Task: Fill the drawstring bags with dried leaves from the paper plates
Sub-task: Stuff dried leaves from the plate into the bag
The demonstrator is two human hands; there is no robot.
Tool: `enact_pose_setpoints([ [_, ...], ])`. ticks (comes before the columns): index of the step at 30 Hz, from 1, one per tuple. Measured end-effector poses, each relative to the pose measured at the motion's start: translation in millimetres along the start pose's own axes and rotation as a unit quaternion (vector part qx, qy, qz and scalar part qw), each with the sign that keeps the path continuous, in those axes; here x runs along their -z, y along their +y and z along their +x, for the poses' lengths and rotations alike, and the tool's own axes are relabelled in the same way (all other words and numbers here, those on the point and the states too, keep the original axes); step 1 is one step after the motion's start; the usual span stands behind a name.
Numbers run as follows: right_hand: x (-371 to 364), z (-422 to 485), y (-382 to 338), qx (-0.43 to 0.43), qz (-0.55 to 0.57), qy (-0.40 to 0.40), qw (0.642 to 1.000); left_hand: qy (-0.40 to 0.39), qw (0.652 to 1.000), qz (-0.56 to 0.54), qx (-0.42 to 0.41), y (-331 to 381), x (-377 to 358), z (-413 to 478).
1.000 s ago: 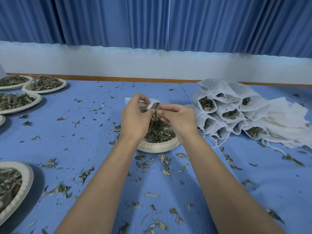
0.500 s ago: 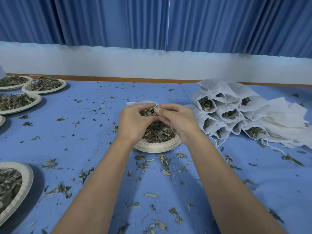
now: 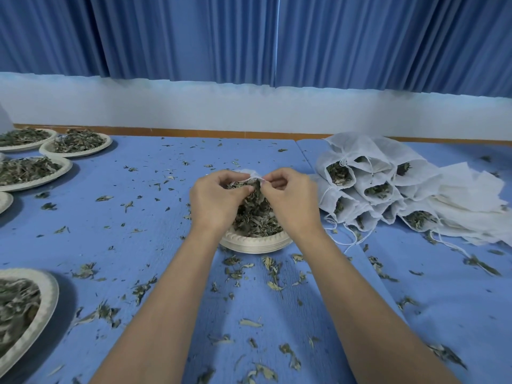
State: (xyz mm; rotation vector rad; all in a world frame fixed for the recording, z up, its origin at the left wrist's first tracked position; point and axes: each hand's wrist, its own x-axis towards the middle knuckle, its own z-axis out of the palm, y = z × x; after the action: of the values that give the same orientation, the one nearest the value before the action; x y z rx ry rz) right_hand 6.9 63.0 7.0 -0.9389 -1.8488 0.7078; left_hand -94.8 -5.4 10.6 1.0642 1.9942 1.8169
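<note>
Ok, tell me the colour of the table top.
The table is blue, clearest in the head view.

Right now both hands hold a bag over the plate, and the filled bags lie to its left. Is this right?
No. The head view shows the filled bags to the right of the plate. The rest holds: left hand and right hand hold a bag over it.

Pleated blue curtains (image 3: 194, 37) hang across the back, above a pale wall (image 3: 249, 106). A thin orange-brown strip (image 3: 194, 132) runs along its foot, just behind the blue-covered table (image 3: 138, 217).
</note>
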Motion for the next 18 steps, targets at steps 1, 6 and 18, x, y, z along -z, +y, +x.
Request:
enact_pose_setpoints([
  [1, 0, 1, -1, -0.027, 0.035, -0.017, 0.999, 0.015, 1.0, 0.011, -0.006, 0, -1, 1],
  [6, 5, 2, -10, -0.136, 0.222, -0.186, 0.947, 0.094, 0.993, 0.064, -0.014, 2, -8, -1],
  [18, 0, 5, 0, -0.143, 0.192, -0.096, 0.966, -0.093, 0.991, -0.044, 0.082, 14, 8, 7],
])
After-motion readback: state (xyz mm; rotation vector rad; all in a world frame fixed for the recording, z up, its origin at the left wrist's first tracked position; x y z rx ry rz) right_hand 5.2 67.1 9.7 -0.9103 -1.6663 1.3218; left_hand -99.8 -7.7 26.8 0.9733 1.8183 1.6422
